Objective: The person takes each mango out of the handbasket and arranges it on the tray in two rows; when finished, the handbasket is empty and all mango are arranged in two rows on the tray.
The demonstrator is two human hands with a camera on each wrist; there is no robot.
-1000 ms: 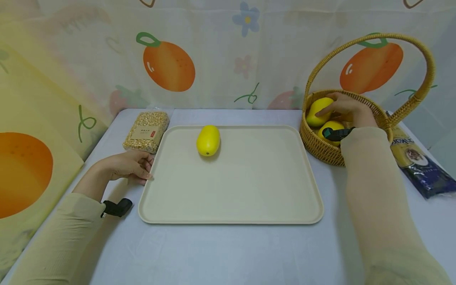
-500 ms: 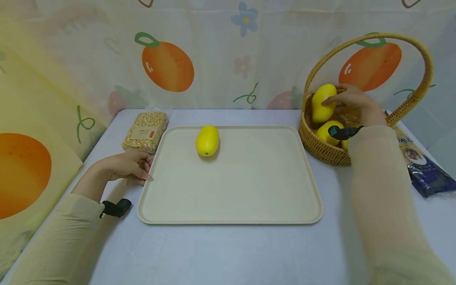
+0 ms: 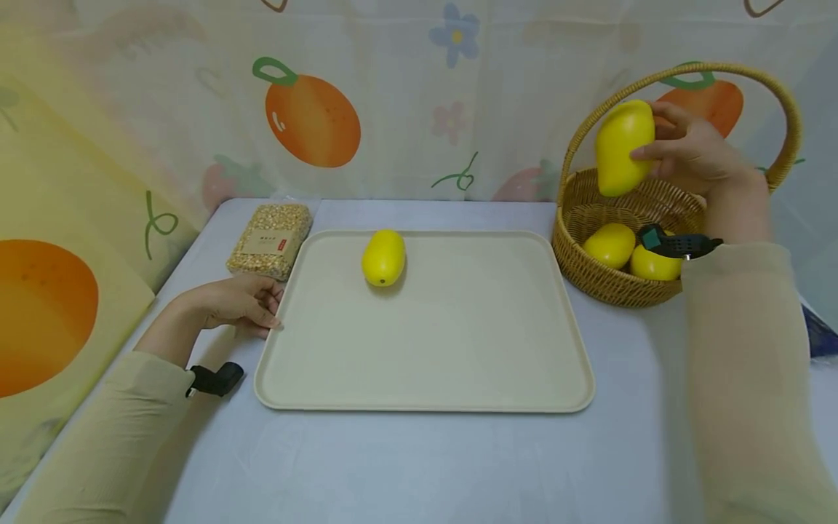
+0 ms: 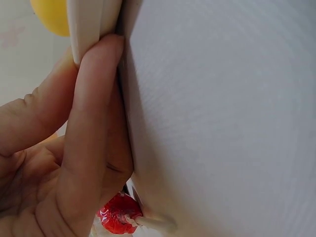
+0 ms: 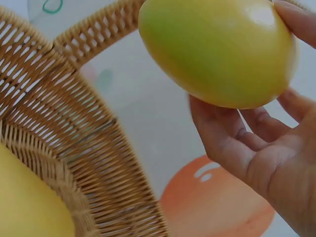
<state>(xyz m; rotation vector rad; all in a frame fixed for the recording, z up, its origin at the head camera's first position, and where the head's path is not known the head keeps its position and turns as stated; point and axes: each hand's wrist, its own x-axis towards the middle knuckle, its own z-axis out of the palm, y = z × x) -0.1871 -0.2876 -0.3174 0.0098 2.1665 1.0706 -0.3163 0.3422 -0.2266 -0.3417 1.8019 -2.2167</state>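
In the head view my right hand grips a yellow mango above the wicker basket, under its arched handle. The right wrist view shows thumb and fingers around this mango, with a greenish patch on its skin. Two more mangoes, one nearer the left and one partly behind the wrist camera, lie in the basket. At the left, my left hand pinches the rim of the cream tray between thumb and fingers. Another mango lies on the tray's upper left part.
A clear bag of yellow grains lies behind my left hand. A dark blue packet is mostly hidden behind my right sleeve. Low in the left wrist view is a red shiny wrapped thing. Fruit-printed cloth hangs behind the table.
My right hand has lifted a mango up out of the basket and moved slightly right. The two mangoes left inside show more fully. My left hand stays at the tray rim.
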